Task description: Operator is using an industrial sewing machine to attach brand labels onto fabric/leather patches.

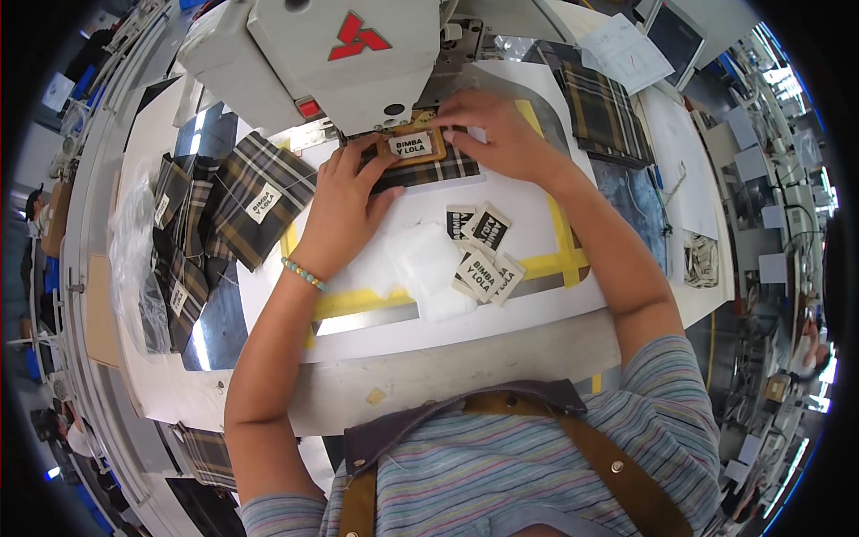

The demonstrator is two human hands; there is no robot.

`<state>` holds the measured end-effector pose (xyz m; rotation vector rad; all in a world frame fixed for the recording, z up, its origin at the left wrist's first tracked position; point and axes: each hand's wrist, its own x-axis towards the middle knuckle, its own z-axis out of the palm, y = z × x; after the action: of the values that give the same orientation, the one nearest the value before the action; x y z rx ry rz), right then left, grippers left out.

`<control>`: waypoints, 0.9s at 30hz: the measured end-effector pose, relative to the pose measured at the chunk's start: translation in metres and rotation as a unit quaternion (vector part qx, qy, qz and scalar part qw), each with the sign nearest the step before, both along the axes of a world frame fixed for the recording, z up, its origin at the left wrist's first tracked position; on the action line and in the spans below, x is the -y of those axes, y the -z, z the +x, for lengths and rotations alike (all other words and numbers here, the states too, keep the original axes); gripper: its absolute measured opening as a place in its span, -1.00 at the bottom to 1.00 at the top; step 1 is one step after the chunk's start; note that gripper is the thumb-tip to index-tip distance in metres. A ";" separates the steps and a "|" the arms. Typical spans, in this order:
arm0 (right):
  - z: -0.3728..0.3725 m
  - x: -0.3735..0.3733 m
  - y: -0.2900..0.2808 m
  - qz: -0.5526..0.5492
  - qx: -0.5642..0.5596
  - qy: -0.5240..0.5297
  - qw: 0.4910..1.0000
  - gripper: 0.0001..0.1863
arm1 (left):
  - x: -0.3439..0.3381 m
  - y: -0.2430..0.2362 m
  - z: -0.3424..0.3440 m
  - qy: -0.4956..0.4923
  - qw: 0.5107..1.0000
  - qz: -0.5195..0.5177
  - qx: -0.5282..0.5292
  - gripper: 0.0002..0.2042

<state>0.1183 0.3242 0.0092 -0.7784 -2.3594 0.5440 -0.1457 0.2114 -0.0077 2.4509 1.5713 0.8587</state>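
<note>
Under the sewing machine head lies a dark plaid fabric piece. On it sits a small tan frame around a cream label with dark lettering. My left hand rests at the frame's left end, fingertips on the frame and cloth, thumb spread away. My right hand is at the frame's right end, thumb and fingers closed about its corner; the exact grip is partly hidden. Nearer to me, several loose labels, cream and black, lie in an overlapping pile beside a crumpled white sheet.
Plaid pieces with labels lie at the left beside clear plastic. A plaid stack stands at the far right, near a paper sheet and a screen. Yellow tape borders the work plate.
</note>
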 end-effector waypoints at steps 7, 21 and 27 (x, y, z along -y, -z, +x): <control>-0.006 0.005 0.005 0.086 0.059 -0.072 0.992 -0.76 | 0.000 0.002 0.001 0.000 0.998 0.034 -0.059 -0.58; -0.019 0.009 0.016 0.113 0.056 -0.124 0.984 -0.69 | 0.005 -0.001 0.004 0.025 0.994 0.068 -0.077 -0.61; -0.025 0.016 0.015 0.166 0.123 -0.129 0.970 -0.59 | 0.005 0.000 0.003 0.038 0.994 0.077 -0.067 -0.62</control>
<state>0.0932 0.3085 -0.0057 -0.4076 -2.7056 0.1475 -0.1426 0.2060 -0.0075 2.7099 1.4921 0.8474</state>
